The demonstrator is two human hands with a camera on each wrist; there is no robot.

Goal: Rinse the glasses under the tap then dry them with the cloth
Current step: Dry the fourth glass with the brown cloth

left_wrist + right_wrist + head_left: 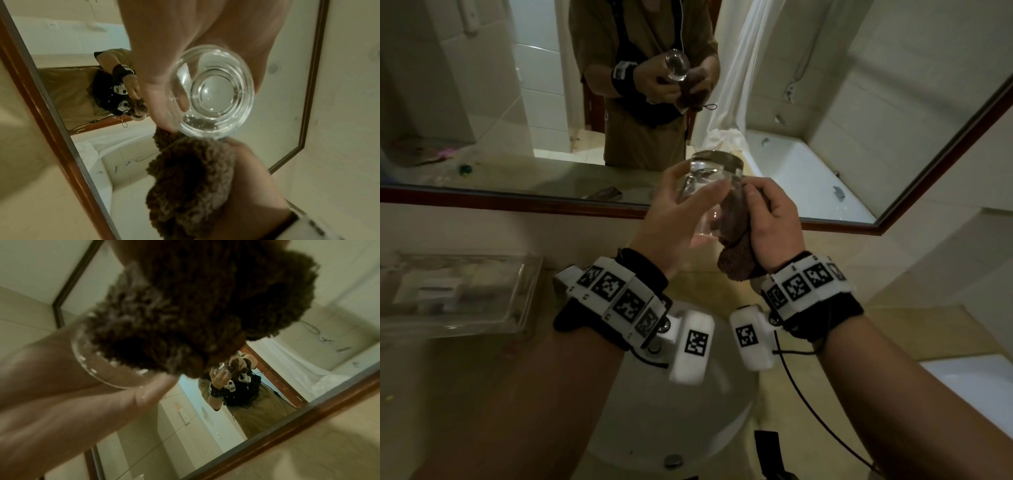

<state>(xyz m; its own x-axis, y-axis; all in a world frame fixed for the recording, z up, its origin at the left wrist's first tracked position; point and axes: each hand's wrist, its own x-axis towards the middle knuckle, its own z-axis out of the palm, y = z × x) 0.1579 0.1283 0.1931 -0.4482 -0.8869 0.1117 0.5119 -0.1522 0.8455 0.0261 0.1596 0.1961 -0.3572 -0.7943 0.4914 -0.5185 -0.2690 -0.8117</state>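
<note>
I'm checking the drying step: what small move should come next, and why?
Probably turn the glass a little in the left hand against the cloth. The right hand presses the cloth on one side only, and droplets show along the rim in the right wrist view.

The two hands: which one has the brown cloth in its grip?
The right hand grips the brown cloth, pressing it against the glass. The left hand holds only the bare glass.
</note>
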